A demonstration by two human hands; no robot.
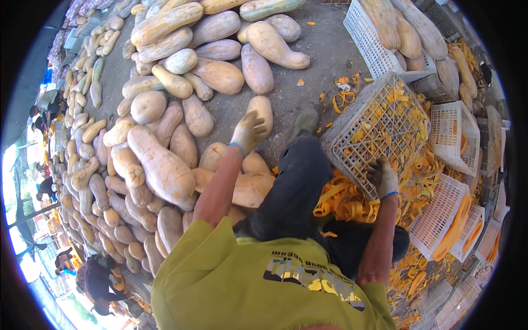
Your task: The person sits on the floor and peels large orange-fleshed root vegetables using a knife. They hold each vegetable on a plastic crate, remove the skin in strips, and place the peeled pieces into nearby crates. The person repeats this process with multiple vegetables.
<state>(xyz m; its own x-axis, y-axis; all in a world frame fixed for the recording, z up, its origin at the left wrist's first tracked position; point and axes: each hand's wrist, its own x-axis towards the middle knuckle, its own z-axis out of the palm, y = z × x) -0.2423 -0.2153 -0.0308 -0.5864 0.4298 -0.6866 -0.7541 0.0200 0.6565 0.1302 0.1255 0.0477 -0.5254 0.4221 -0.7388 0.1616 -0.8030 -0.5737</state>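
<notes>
My left hand (249, 131), in a pale work glove with a blue cuff, reaches forward with its fingers apart. Just beyond it lies a tan winter squash (261, 112), partly covered by the glove; whether they touch is unclear. On the other side, my right hand (383, 178), in a glove with darkened fingers, curls over the near edge of a grey plastic lattice crate (359, 99). The crate rests tilted on a pile of orange squash peelings (350, 198), with peel scraps over its lattice.
Heaped winter squashes (163, 169) cover the ground at left. White plastic crates (371, 45) stand at right, one loaded with squashes, others (441, 214) with orange pieces. My boot (306, 119) is on the concrete floor (326, 41). Another person (99, 280) bends at lower left.
</notes>
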